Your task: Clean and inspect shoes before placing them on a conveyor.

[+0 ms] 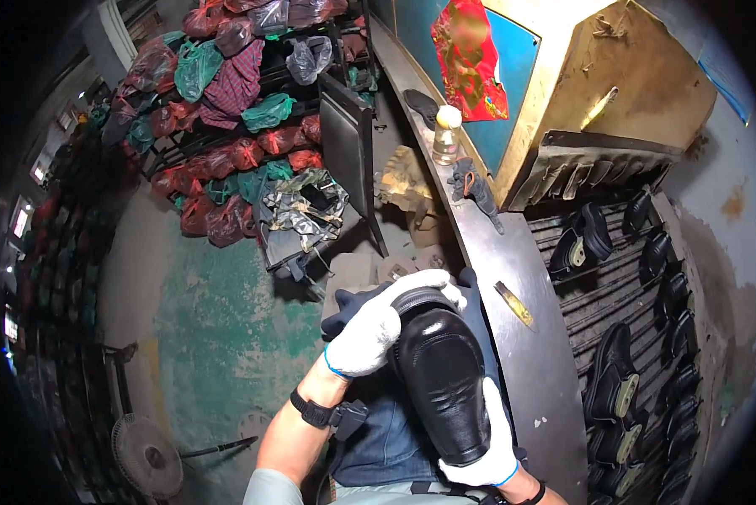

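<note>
The black leather shoe point(445, 370) is held over the denim-clad lap point(378, 446), just beside the left edge of the metal counter point(542, 370). The gloved left hand point(368, 338) curls around its far end; the gloved right hand point(494, 448) cups its near end. Best to support both ends evenly, press lightly to avoid creasing, and steer clear of that edge.

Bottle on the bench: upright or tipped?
Upright: the bottle has its base on the metal bench and its yellow cap at the top. Fill level: can't tell.
</note>
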`<state>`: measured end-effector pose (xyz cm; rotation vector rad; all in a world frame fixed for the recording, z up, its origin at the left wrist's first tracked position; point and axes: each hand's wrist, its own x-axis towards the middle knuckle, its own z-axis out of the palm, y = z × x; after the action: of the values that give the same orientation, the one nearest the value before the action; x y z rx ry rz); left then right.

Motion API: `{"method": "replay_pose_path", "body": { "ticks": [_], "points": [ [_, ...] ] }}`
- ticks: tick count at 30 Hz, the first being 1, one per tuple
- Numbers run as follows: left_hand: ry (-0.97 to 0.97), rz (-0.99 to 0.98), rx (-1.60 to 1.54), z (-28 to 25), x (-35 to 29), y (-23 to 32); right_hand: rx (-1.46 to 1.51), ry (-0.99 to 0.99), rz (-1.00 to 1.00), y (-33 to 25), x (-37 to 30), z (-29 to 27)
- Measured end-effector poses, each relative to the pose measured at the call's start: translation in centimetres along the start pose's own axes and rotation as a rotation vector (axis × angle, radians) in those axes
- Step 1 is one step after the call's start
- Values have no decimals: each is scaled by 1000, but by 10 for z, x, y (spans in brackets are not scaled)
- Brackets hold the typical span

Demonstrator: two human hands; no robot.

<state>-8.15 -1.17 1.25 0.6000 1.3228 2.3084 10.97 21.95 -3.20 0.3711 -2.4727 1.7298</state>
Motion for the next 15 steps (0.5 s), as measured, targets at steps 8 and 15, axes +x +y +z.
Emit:
{"method": "replay_pose_path", "body": {
  "ticks": [8, 15],
  "points": [
    [-66, 5, 118, 1, 6, 2, 142, -100, 136, 4, 0, -11],
    [-19, -60, 78, 2, 2, 2, 23, -91, 65, 6, 17, -7]
  ]
}}
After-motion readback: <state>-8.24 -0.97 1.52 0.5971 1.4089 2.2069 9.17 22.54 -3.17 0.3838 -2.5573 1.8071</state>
